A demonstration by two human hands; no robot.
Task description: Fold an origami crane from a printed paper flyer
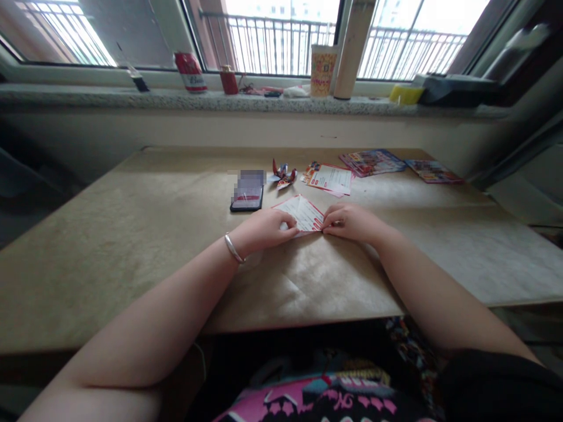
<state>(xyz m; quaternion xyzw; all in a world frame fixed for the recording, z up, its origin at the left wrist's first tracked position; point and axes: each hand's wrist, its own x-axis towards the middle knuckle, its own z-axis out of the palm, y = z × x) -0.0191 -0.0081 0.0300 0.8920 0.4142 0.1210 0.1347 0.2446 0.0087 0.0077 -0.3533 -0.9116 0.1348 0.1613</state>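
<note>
A folded sheet of printed paper (303, 211), white with red edges and red marks, lies on the table between my hands. My left hand (275, 227), with a silver bangle at the wrist, presses on its left side, fingers curled over the edge. At the paper's right corner, my right hand (345, 221) pinches the edge between thumb and fingers. Just beyond the paper sits a folded paper figure (284, 176) with pointed red and blue tips. A smartphone (247, 196) with a lit screen rests beyond my left hand.
Printed sheets (332, 179) lie beyond my right hand. Farther right are colourful printed leaflets (373, 161) and another bright leaflet (433, 171). On the windowsill (264, 104) stand a red can (190, 72), a red bottle (229, 80), a patterned cup (323, 71) and a cardboard tube (352, 53).
</note>
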